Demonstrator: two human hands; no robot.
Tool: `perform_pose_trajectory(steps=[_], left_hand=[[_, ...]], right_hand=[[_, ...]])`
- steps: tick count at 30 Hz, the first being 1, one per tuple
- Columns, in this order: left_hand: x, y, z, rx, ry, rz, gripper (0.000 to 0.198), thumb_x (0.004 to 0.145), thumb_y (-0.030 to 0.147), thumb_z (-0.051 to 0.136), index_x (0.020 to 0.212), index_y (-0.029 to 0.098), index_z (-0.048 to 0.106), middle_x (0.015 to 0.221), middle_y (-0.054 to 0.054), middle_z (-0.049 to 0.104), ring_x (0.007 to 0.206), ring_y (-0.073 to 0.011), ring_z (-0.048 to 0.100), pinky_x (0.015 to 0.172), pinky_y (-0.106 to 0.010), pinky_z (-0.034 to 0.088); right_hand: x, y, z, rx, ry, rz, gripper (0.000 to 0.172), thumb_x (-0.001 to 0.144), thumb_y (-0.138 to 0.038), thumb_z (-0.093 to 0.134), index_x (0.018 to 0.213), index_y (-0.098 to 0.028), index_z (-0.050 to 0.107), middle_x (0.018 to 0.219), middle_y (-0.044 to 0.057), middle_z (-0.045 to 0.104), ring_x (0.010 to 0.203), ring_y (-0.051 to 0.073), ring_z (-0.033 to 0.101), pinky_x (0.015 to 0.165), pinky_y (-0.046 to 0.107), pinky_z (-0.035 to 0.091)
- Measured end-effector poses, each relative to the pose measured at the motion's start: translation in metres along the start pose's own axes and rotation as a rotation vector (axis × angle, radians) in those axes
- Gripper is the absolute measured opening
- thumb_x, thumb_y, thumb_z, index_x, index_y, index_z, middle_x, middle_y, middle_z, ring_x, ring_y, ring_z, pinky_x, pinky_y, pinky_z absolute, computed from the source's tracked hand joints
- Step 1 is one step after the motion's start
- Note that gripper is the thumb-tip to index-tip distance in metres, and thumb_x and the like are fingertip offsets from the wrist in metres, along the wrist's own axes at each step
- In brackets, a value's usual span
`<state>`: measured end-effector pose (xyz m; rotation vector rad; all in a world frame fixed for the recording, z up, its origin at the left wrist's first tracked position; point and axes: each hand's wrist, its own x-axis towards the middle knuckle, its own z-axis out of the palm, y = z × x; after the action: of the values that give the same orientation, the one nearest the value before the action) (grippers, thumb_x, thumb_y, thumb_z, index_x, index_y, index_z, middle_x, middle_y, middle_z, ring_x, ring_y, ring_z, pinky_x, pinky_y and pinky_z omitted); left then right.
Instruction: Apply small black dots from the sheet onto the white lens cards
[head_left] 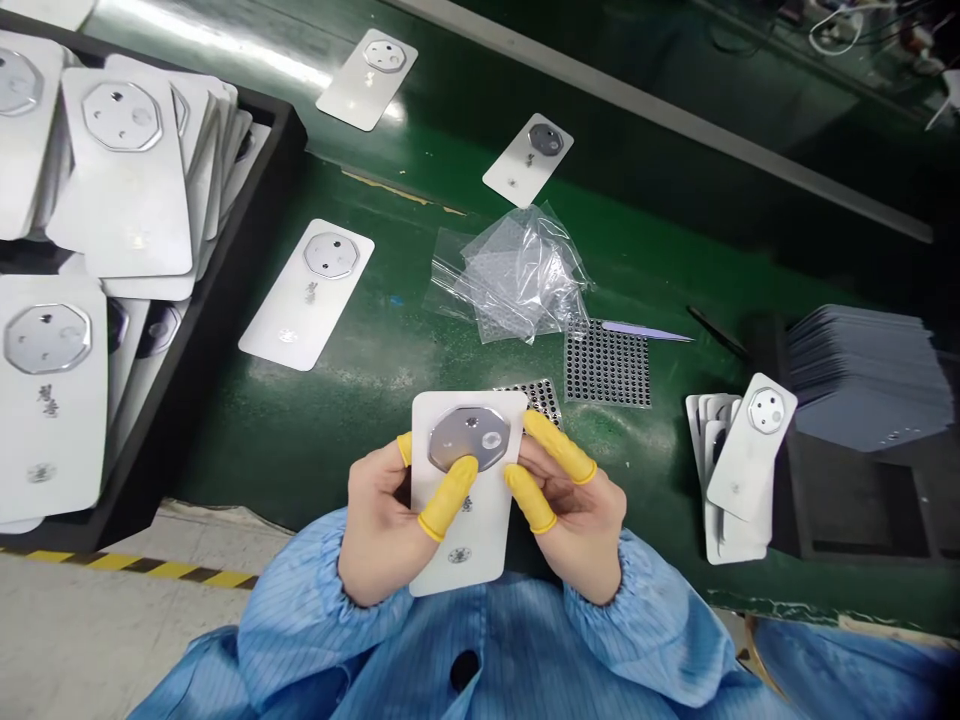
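Note:
Held upright in front of my chest is a white phone back cover [491, 520] with a grey octagonal camera area near its top. My left hand [394, 530] grips its left side, the yellow-cotted thumb lying over the camera area's lower edge. On the right edge, my right hand [574, 510] has its yellow-cotted thumb and index finger at the cover's upper corner; its other fingers are partly hidden. Just behind the cover, a sheet of small black dots [546, 400] shows in part. A second dotted sheet [607, 365] lies beyond, with lilac tweezers [646, 331] across its top edge.
Crumpled clear plastic film [525, 275] lies at mid-table. Single covers rest at left [307, 300] and further back. A black tray [247, 240] full of covers stands left. At right are stacked covers [742, 480] and a dark tray [832, 500] with grey sheets [870, 375].

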<state>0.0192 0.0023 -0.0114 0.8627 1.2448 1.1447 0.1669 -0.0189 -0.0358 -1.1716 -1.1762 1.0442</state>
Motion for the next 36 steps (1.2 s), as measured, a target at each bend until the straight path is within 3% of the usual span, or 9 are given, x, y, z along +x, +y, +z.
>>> perform_pose_trajectory(steps=[3, 6, 12, 19, 24, 29, 32, 36], left_hand=[[0.002, -0.001, -0.001, 0.011, -0.017, 0.034, 0.009, 0.068, 0.013, 0.076, 0.075, 0.016, 0.074, 0.066, -0.002, 0.073, 0.051, -0.0131, 0.064, 0.047, -0.018, 0.054], [0.003, 0.001, -0.001, 0.061, 0.002, 0.049, 0.006, 0.067, 0.012, 0.077, 0.070, 0.016, 0.073, 0.056, 0.001, 0.068, 0.044, -0.0088, 0.058, 0.043, -0.014, 0.049], [0.006, 0.003, -0.007, -0.011, -0.107, -0.141, 0.009, 0.071, 0.017, 0.077, 0.079, 0.019, 0.075, 0.069, -0.001, 0.074, 0.054, -0.0130, 0.066, 0.049, -0.019, 0.056], [0.009, 0.001, -0.010, -0.033, -0.080, -0.137, 0.012, 0.064, 0.012, 0.080, 0.073, 0.018, 0.076, 0.061, 0.000, 0.071, 0.051, -0.0140, 0.066, 0.047, -0.020, 0.056], [0.011, -0.004, -0.012, -0.054, -0.033, -0.116, 0.010, 0.065, 0.013, 0.080, 0.072, 0.018, 0.077, 0.066, -0.001, 0.074, 0.051, -0.0130, 0.066, 0.048, -0.018, 0.056], [0.013, -0.008, -0.020, -0.098, -0.120, -0.257, 0.016, 0.067, 0.018, 0.082, 0.081, 0.018, 0.075, 0.070, -0.001, 0.074, 0.059, -0.0147, 0.069, 0.053, -0.021, 0.059], [0.012, -0.009, -0.022, -0.120, -0.137, -0.246, 0.015, 0.072, 0.021, 0.079, 0.086, 0.019, 0.074, 0.075, -0.002, 0.075, 0.062, -0.0147, 0.069, 0.055, -0.021, 0.059], [0.010, -0.007, -0.021, -0.087, -0.088, -0.212, 0.014, 0.069, 0.021, 0.081, 0.080, 0.016, 0.075, 0.072, -0.004, 0.074, 0.060, -0.0164, 0.068, 0.056, -0.025, 0.060]], right_hand=[[-0.004, 0.003, 0.000, -0.049, 0.027, -0.038, 0.045, 0.082, -0.009, 0.068, 0.122, -0.029, 0.064, 0.098, 0.001, 0.076, 0.078, 0.017, 0.075, 0.078, 0.032, 0.066], [-0.004, 0.004, 0.001, -0.044, 0.026, -0.041, 0.048, 0.082, -0.008, 0.067, 0.125, -0.030, 0.062, 0.097, 0.001, 0.077, 0.080, 0.017, 0.075, 0.078, 0.031, 0.065], [0.002, 0.000, 0.005, 0.052, 0.032, 0.044, 0.051, 0.083, -0.006, 0.064, 0.127, -0.033, 0.060, 0.105, -0.001, 0.075, 0.087, 0.015, 0.074, 0.085, 0.028, 0.063], [0.001, 0.000, 0.010, 0.123, 0.012, 0.053, 0.052, 0.082, -0.003, 0.065, 0.124, -0.033, 0.062, 0.106, -0.002, 0.075, 0.093, 0.015, 0.073, 0.086, 0.025, 0.062], [0.002, 0.001, 0.014, 0.160, -0.007, 0.104, 0.051, 0.083, -0.004, 0.064, 0.123, -0.034, 0.062, 0.110, -0.002, 0.074, 0.099, 0.016, 0.072, 0.089, 0.025, 0.060], [0.008, 0.002, 0.017, 0.208, 0.004, 0.144, 0.047, 0.085, -0.006, 0.062, 0.123, -0.034, 0.063, 0.115, -0.001, 0.071, 0.104, 0.016, 0.069, 0.092, 0.025, 0.058], [0.009, 0.001, 0.017, 0.206, -0.009, 0.149, 0.047, 0.086, -0.007, 0.062, 0.123, -0.034, 0.062, 0.116, -0.001, 0.071, 0.104, 0.016, 0.069, 0.094, 0.026, 0.057], [0.005, 0.001, 0.017, 0.148, -0.002, 0.121, 0.043, 0.085, -0.009, 0.064, 0.123, -0.031, 0.063, 0.109, 0.001, 0.074, 0.098, 0.018, 0.072, 0.087, 0.029, 0.062]])
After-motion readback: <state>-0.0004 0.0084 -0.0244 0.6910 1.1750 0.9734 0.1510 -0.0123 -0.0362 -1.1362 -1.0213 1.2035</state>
